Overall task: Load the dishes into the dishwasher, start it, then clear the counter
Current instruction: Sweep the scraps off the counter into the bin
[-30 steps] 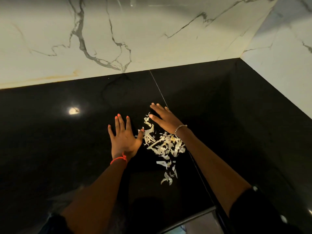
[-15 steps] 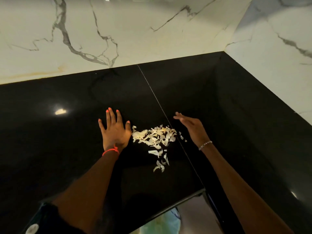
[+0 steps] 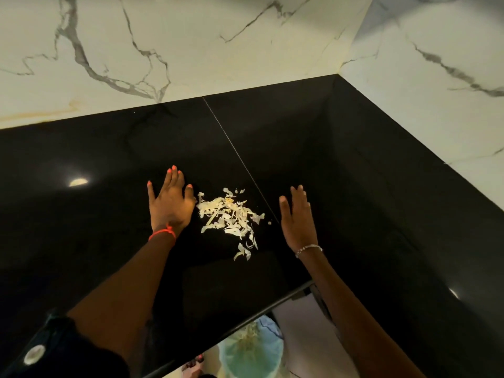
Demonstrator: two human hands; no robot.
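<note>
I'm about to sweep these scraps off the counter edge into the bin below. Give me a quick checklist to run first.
1. Left hand open, beside the scraps' left side: ok.
2. Right hand open, on the pile's right, with a gap between: ok.
3. Scraps in one pile: not ok, a few strays lie nearer the counter edge.
4. Bin open below the counter edge: ok.
5. Bin lined up exactly with the pile: cannot tell.
6. Hands touching the counter: cannot tell.

Scraps (image 3: 231, 216) lie on the counter (image 3: 81, 227); left hand (image 3: 170, 205) at their nine o'clock, right hand (image 3: 298, 222) at three, bin (image 3: 251, 347) at six.
</note>
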